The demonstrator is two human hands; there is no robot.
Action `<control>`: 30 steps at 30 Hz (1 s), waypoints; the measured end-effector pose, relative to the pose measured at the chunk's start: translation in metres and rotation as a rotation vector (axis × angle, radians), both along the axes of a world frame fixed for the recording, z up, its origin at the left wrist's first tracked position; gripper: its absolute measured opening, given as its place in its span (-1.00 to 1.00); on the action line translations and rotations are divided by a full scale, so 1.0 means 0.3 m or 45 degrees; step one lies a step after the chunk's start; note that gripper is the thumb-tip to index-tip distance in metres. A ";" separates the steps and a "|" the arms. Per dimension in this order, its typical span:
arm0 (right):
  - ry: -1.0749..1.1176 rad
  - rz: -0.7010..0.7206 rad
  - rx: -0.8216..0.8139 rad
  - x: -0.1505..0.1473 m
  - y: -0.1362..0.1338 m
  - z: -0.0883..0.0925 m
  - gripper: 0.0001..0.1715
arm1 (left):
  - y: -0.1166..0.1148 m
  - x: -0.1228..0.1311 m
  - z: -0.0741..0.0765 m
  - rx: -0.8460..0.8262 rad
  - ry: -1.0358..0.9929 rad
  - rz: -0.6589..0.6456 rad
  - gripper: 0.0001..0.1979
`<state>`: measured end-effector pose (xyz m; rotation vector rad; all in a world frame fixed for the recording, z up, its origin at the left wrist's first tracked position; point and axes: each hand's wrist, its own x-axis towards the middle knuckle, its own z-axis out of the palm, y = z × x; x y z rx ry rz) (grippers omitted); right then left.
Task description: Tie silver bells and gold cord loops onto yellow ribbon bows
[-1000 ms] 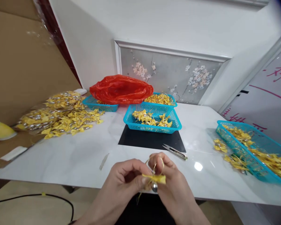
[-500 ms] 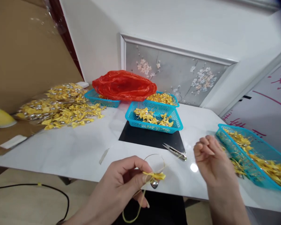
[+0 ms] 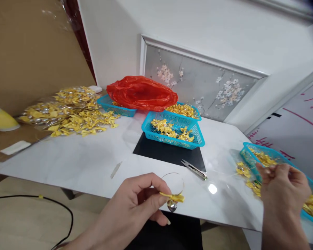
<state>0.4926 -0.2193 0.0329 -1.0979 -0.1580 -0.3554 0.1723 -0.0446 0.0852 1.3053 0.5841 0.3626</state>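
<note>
Pinching the yellow bow (image 3: 178,198) in the fingers of the left hand (image 3: 139,205), silver charm (image 3: 171,206) beneath, above the near edge of the desk (image 3: 80,163)! Over by the blue basket (image 3: 264,147) with the right hand (image 3: 284,187), fingers bunched, on what, hard to tell. Probably light, ribbon-soft, slick below: best gripped mid-bow

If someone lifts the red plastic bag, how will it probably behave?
The red plastic bag would probably flop and fold, since its sides are crumpled. It seems light, as the film looks thin; its glossy surface may be slippery.
</note>
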 end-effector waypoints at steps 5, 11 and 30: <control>0.037 -0.043 -0.102 0.022 -0.061 -0.013 -0.59 | -0.005 -0.003 0.004 0.010 0.018 0.020 -0.93; 0.029 -0.150 -0.112 0.041 -0.066 -0.012 -0.60 | -0.017 -0.003 -0.005 0.025 -0.005 0.043 -0.94; 0.114 1.367 -0.694 -0.667 0.207 0.087 -0.53 | -0.015 0.011 -0.001 0.515 -0.043 -0.026 -0.91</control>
